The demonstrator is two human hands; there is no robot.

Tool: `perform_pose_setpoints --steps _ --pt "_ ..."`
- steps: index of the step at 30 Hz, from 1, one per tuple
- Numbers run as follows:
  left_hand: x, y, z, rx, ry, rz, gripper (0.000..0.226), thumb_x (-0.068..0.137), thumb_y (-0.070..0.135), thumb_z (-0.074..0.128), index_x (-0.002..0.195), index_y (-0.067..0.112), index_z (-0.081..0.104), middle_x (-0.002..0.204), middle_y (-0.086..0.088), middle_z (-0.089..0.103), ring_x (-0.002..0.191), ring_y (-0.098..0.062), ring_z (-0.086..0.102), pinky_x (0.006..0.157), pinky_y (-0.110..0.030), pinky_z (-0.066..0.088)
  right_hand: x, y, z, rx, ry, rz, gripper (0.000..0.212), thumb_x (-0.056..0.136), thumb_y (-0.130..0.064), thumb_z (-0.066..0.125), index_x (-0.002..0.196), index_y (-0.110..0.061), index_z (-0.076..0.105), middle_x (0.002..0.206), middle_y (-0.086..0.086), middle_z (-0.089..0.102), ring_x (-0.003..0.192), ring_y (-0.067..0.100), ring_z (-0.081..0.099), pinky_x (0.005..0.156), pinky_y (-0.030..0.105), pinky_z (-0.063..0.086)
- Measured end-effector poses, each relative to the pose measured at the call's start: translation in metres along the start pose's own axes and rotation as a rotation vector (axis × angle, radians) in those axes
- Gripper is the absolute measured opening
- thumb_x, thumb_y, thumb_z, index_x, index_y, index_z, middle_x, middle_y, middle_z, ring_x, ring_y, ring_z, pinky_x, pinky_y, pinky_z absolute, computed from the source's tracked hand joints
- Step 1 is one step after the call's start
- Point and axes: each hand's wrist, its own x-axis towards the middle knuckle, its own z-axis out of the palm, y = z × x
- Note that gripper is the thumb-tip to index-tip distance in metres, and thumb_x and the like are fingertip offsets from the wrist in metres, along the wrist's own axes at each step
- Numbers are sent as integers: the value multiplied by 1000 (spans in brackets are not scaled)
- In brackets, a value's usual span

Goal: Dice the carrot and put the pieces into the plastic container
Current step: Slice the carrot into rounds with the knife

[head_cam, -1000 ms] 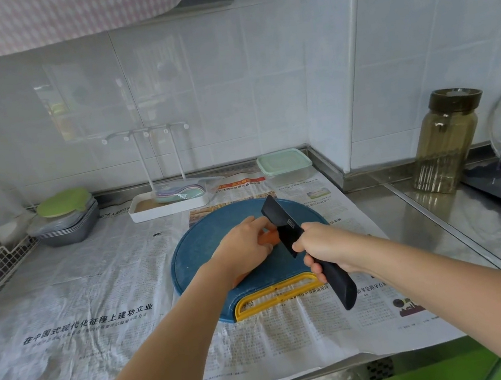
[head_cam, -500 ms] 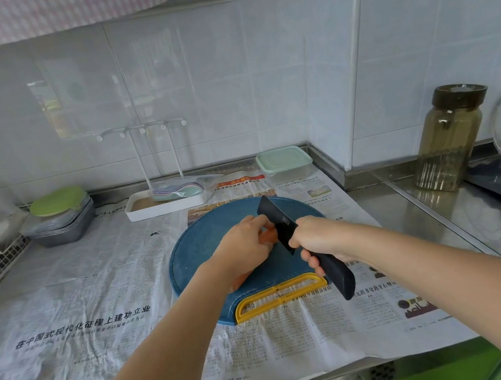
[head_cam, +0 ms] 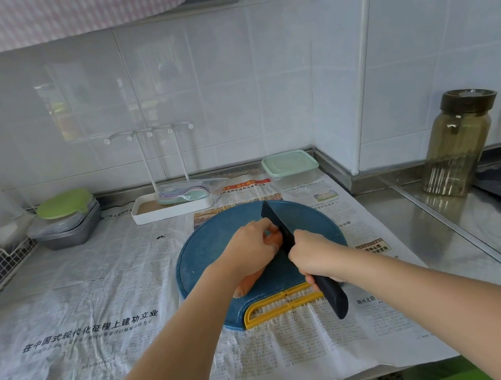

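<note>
Head view: my left hand (head_cam: 251, 250) curls its fingers over the carrot (head_cam: 247, 284), pinning it to the board (head_cam: 207, 255) so it can't roll. My right hand (head_cam: 314, 258) grips the knife (head_cam: 275, 223), with the blade at the carrot's far end. The container (head_cam: 289, 167) sits lidded behind the board.

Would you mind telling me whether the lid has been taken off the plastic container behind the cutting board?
No, the pale green lid sits closed on the plastic container behind the cutting board.
</note>
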Motion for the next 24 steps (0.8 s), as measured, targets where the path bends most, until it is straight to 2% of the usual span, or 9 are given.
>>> perform_pose_setpoints --steps 6,8,12,15,19,20,24 --pt "-3 -2 2 -10 38 -5 33 95 26 50 127 23 51 124 -5 54 109 -19 51 82 -24 35 3 -4 3 -102 63 -18 43 96 -5 33 138 -9 29 86 14 51 51 16 46 46 29 45" --pt "-5 -1 4 6 45 -15 34 95 27 50 129 25 50 123 -4 53 108 -18 52 82 -24 36 6 -1 3 -66 63 -10 40 95 -5 33 135 -9 32 85 13 50 50 16 46 45 28 44" --pt "-8 5 7 29 36 -59 34 97 32 44 130 28 47 121 -3 52 105 -18 52 81 -27 40 9 10 -5 60 13 18 35 95 -5 36 129 -10 35 66 11 48 42 17 42 42 25 40" --pt "-15 4 7 59 23 -56 38 98 33 43 135 28 44 123 -5 54 107 -21 53 84 -28 42 2 20 -16 155 -56 34 29 97 -7 42 125 -4 39 55 9 46 35 18 41 37 23 37" --pt "-22 6 5 118 15 -36 45 96 31 47 140 30 38 124 -7 53 109 -22 53 86 -28 42 -12 35 -33 317 -46 50 6 98 -8 44 99 -4 48 52 6 44 36 16 38 37 21 34" --pt "-22 7 5 125 17 -36 45 96 31 47 140 30 38 124 -7 53 109 -23 53 86 -29 42 -15 39 -38 334 -31 50 6 98 -7 44 94 -5 48 51 5 44 36 15 38 36 21 34" --pt "-22 10 4 100 20 -76 40 96 31 47 136 31 40 124 -7 54 107 -23 54 83 -30 43 -25 38 -49 350 -37 -3 3 97 -6 44 96 -4 46 52 5 44 33 13 37 35 21 34"
